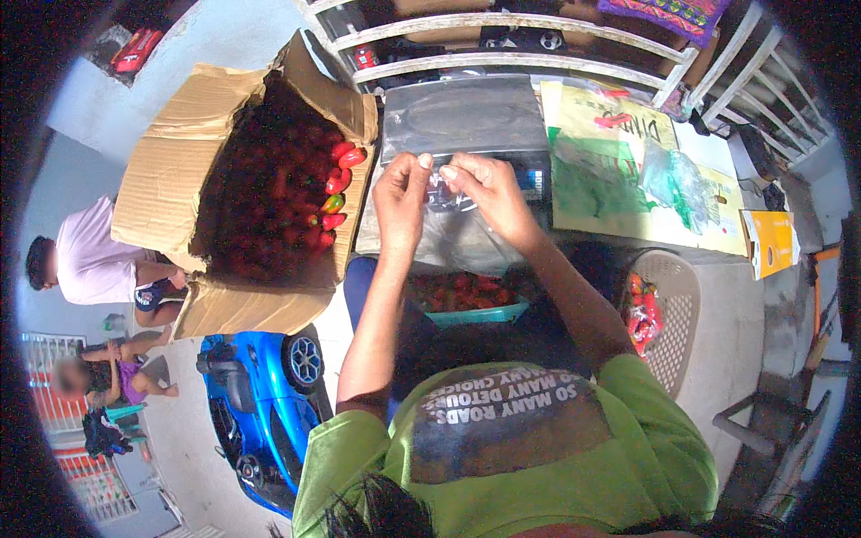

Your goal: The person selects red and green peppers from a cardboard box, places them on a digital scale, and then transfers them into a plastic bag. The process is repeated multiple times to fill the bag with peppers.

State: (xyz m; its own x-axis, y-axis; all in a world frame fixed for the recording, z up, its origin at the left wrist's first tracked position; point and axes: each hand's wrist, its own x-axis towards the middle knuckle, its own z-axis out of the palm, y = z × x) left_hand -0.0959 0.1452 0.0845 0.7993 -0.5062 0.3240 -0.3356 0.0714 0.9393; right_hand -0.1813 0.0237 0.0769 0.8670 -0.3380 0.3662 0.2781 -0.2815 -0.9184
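Observation:
My left hand (402, 197) and my right hand (493, 190) are close together in front of me, each with thumb and fingers pinched. Between and below them is a thin clear plastic bag (451, 199), which both hands seem to hold at its upper edge. What the bag contains, if anything, I cannot make out. Under my hands is a dark grey surface (466, 112), with a small display panel (534, 182) beside my right hand. A cardboard box (161, 188) to the left holds many red peppers (339, 182). More red peppers (457, 294) lie in a teal basin (475, 314) below my hands.
At right stands a beige perforated basket (686, 305) with bagged red peppers (643, 318). Green and clear plastic bags (677, 184) lie on yellow printed sheets (708, 229). A white slatted railing (511, 61) runs behind. A blue toy car (269, 403) and two people (94, 251) are at left.

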